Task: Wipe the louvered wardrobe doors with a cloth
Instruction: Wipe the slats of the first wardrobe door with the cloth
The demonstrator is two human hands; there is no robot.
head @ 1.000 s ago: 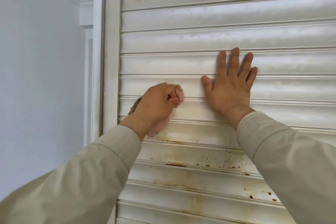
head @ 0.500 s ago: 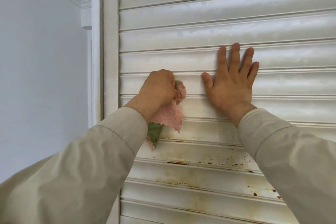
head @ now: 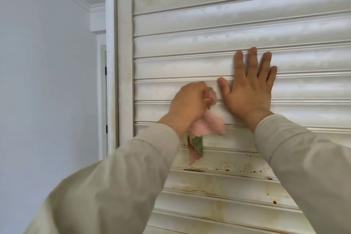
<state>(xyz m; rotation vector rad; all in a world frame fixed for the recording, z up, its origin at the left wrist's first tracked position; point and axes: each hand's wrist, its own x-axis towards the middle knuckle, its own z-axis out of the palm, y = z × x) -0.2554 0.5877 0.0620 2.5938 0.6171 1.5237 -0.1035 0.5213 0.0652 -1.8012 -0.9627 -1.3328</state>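
Note:
A white louvered wardrobe door (head: 218,24) fills the view, its slats running across. My left hand (head: 188,106) is closed around a pink and green cloth (head: 206,125) and presses it against a slat just left of centre; the cloth's loose end hangs below my wrist. My right hand (head: 248,89) lies flat on the slats beside it, fingers spread upward, thumb almost touching the cloth. The lower slats carry brown rust-like spots and yellowish stains (head: 237,167).
The door's vertical white frame (head: 124,62) runs down the left edge of the slats. Beyond it stands a pale wall (head: 47,81) with crown moulding at the top and a narrow door edge with hinges (head: 105,97).
My left hand has slid with the cloth to the right along the slats, close to my right thumb. More cloth hangs free below it. My right hand has stayed pressed in place.

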